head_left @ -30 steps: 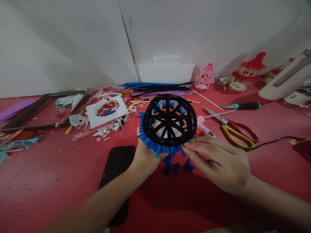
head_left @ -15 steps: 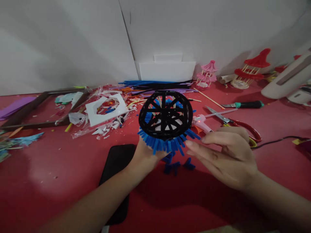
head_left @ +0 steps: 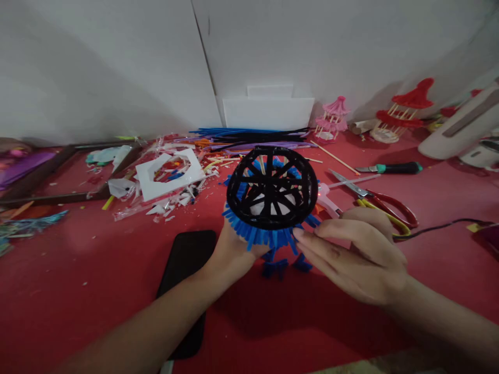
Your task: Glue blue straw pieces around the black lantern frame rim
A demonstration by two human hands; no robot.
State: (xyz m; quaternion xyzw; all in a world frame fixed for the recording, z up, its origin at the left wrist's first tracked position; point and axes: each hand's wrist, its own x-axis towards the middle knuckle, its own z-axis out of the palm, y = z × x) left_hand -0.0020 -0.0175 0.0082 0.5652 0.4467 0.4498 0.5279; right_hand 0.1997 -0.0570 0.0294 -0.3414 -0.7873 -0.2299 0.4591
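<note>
From the head camera, a red tabletop (head_left: 117, 270) runs back to grey wall panels (head_left: 128, 62) split by a dark seam (head_left: 203, 48). Above the tabletop's middle, the left hand (head_left: 234, 249) clasps a black-spoked, blue-fringed model (head_left: 268, 182) from below; the right hand (head_left: 358, 254) is at its fringe, pinching or not, I cannot tell.

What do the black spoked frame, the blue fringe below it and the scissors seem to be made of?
Black spoked frame: probably chenille stems, matte overall; glossy spots along the rim may be glue.
Blue fringe: likely chenille too, soft and matte, in short, thick strips without shine.
Scissors: metal blades by their grey sheen; red and yellow handles look smooth, perhaps plastic-coated.
</note>
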